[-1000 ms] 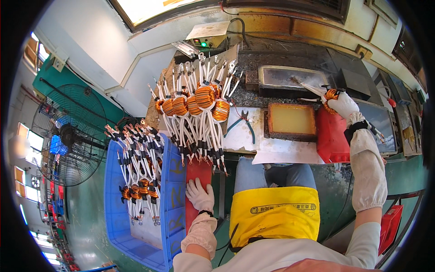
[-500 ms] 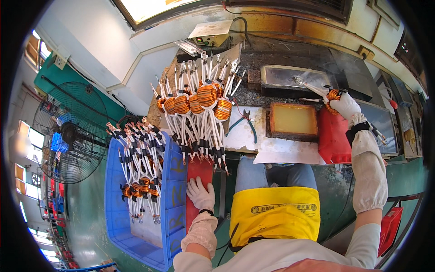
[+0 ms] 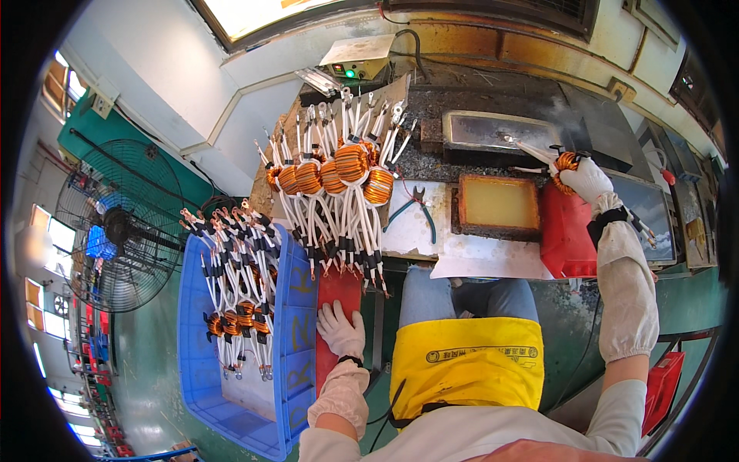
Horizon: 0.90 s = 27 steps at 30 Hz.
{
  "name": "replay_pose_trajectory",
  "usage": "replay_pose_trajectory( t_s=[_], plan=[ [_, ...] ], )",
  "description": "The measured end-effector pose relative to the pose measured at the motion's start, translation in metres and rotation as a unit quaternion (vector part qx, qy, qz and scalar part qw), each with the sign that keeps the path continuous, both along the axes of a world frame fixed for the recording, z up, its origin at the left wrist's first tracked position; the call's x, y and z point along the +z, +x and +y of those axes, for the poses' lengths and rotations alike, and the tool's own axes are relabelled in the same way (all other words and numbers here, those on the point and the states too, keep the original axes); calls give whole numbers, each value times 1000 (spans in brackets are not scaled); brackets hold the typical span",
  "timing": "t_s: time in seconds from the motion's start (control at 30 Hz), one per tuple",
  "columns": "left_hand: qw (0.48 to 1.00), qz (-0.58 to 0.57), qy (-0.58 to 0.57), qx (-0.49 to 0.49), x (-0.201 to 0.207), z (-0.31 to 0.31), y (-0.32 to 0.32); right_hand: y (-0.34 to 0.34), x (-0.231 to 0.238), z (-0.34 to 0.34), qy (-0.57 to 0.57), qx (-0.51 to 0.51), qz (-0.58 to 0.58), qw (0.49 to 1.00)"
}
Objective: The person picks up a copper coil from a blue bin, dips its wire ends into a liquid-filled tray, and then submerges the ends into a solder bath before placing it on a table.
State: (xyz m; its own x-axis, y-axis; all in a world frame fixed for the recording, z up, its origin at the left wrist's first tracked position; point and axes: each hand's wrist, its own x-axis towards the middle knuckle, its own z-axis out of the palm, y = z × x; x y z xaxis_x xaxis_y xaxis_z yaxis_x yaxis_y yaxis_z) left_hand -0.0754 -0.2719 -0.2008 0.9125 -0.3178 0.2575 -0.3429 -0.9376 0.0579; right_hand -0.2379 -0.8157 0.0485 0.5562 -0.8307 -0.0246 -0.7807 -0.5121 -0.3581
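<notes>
My right hand (image 3: pixel 591 182), in a white glove, is closed round a copper-wound ring coil (image 3: pixel 568 162). One white lead of the coil reaches left over the metal rectangular pot (image 3: pixel 481 132), its tip at the shiny surface inside. A second, shorter lead hangs in front of the pot. Other leads stick out below the hand. My left hand (image 3: pixel 340 329), also gloved, lies flat with fingers spread on a red board (image 3: pixel 328 291) beside the blue crate (image 3: pixel 281 339).
Several finished-looking coils (image 3: pixel 333 175) with white leads stand bunched at the table's left. Similar coils (image 3: pixel 245 314) fill the crate. Pliers (image 3: pixel 416 212) lie near a tray of yellowish liquid (image 3: pixel 499 179). Behind are a control box (image 3: pixel 356 61) and, far left, a fan (image 3: pixel 115 225).
A green light has come on at the control box. The bright spot round the lead tip in the pot looks smaller. My hands have not visibly moved.
</notes>
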Motion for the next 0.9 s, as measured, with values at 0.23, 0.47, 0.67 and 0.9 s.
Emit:
replay_pose_trajectory(
  t_s=[0.23,0.47,0.67,0.9],
  plan=[
    [1000,-9,0,1,-1,1,0,4,9,12,11,9,-6,1000],
    [1000,-18,4,-6,-2,-2,1,-5,-6,-9,0,-24,21,999],
    [1000,-3,2,2,-1,1,0,4,4,6,21,-14,12,1000],
    [1000,-12,3,2,-4,1,1,0,1,-1,18,-7,18,1000]
  ],
)
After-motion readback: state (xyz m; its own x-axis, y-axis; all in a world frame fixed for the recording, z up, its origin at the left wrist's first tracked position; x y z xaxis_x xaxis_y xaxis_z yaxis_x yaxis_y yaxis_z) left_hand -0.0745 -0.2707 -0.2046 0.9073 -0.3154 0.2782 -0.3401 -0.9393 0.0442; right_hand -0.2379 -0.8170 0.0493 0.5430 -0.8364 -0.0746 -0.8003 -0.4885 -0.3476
